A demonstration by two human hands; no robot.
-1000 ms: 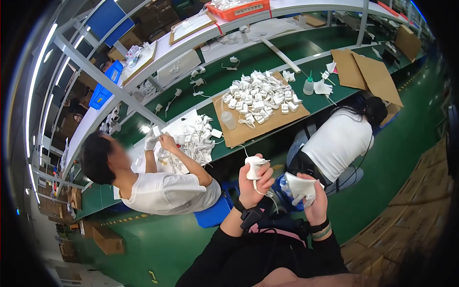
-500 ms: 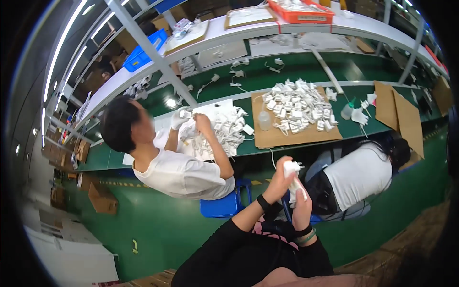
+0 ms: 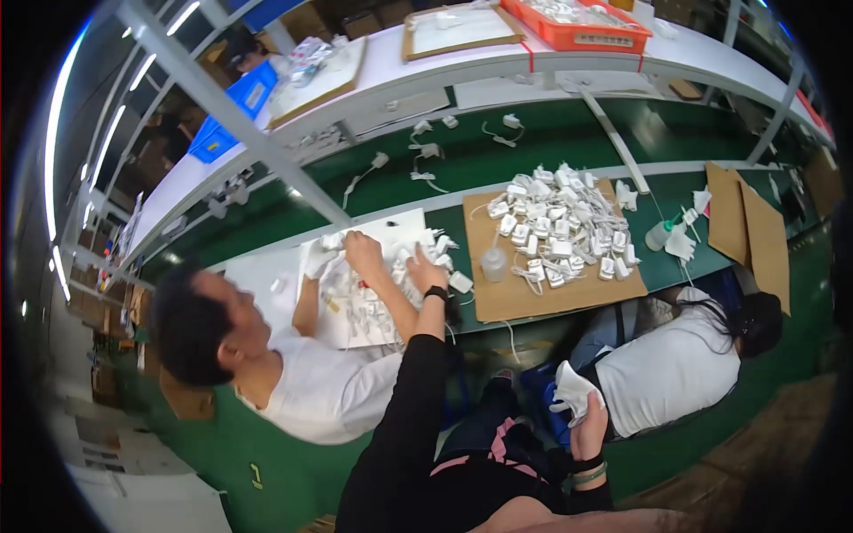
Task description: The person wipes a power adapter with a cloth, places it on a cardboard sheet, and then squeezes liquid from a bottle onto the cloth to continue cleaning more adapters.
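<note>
**Left hand at the charger pile, right hand keeping the cloth**

The left hand [image 3: 426,271] lies on the loose heap of small white plastic chargers with thin cords [image 3: 391,271], fingers curled down into it; whether they have closed on one charger or only rest on the pile cannot be told, since the hand hides its own fingertips. The step reads as a pick from, or a drop onto, that heap. The next move calls for a clean single charger, its cord freed from its neighbours.

The left arm in its black sleeve is stretched nearly straight up and forward to the heap, a dark watch at the wrist. Just left of the heap, a seated co-worker's hands [image 3: 355,251] work the same chargers.

Well below the heap, the right hand [image 3: 586,426] is held close to the body, palm up, clasping a crumpled white cloth [image 3: 573,391].
</note>
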